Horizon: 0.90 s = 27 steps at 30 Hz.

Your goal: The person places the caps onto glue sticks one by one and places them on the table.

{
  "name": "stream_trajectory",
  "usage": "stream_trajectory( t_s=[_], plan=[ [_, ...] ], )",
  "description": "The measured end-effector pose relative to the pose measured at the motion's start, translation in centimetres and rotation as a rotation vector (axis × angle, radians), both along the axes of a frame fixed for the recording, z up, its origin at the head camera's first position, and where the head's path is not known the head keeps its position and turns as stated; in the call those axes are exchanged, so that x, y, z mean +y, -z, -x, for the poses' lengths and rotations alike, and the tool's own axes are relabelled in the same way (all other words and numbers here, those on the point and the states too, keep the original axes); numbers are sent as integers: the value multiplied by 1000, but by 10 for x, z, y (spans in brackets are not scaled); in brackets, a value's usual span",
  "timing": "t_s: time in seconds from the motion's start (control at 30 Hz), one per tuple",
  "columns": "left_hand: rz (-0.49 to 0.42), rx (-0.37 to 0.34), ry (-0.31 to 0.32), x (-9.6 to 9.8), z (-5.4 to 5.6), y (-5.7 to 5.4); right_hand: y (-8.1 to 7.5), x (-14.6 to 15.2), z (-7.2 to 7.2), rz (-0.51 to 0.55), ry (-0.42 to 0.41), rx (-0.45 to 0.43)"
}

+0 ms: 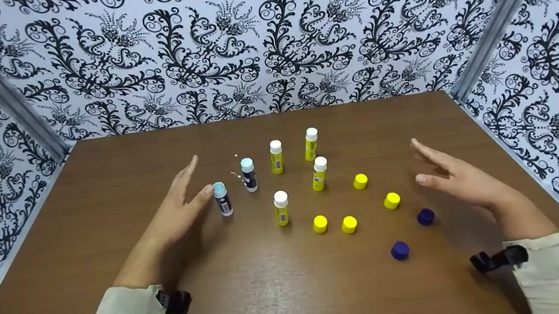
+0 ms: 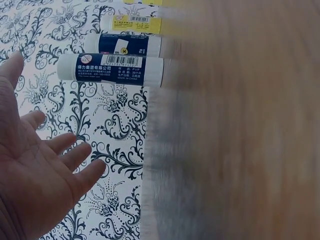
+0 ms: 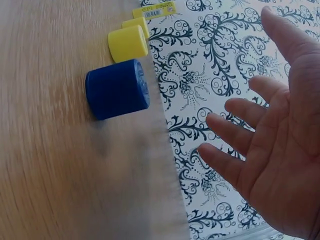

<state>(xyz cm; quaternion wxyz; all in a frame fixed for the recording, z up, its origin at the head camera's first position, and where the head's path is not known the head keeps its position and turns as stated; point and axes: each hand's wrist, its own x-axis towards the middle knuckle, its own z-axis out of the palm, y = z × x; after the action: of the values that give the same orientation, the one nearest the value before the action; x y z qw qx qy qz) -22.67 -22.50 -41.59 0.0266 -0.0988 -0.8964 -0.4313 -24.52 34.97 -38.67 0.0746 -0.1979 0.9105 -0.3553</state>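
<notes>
Both hands hold nothing, with fingers extended. The left hand (image 1: 175,209) hovers left of the glue sticks, its thumb tip overlapping the top of a dark blue glue stick (image 1: 223,202) in the head view. A second dark blue glue stick (image 1: 250,178) stands just behind that one. Several yellow glue sticks (image 1: 282,212) with white tops stand upright in the middle of the table. The right hand (image 1: 463,179) is on the right, beyond the loose caps. Nearest to it are a dark blue cap (image 1: 425,217) and a yellow cap (image 1: 392,201).
Another dark blue cap (image 1: 400,250) lies nearer the front, and several yellow caps (image 1: 320,224) sit right of the glue sticks. Small pale flecks (image 1: 235,174) lie by the blue sticks. Patterned walls (image 1: 270,46) enclose the brown table (image 1: 271,289) at the back and sides.
</notes>
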Motion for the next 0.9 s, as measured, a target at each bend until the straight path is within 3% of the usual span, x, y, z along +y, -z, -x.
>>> stream_trajectory(
  t_s=[0.3,0.6,0.7,0.9],
  plan=[
    [-97,-94,63,6,1,1,10,12,2,75,-52,-38],
    [-114,-117,92,13,1,4,24,24,6,146,-102,-214],
    [-121,-124,88,16,-1,4,22,22,5,112,-134,-253],
    [-113,-143,80,20,-3,3,13,14,1,-7,-187,-217]
  ],
)
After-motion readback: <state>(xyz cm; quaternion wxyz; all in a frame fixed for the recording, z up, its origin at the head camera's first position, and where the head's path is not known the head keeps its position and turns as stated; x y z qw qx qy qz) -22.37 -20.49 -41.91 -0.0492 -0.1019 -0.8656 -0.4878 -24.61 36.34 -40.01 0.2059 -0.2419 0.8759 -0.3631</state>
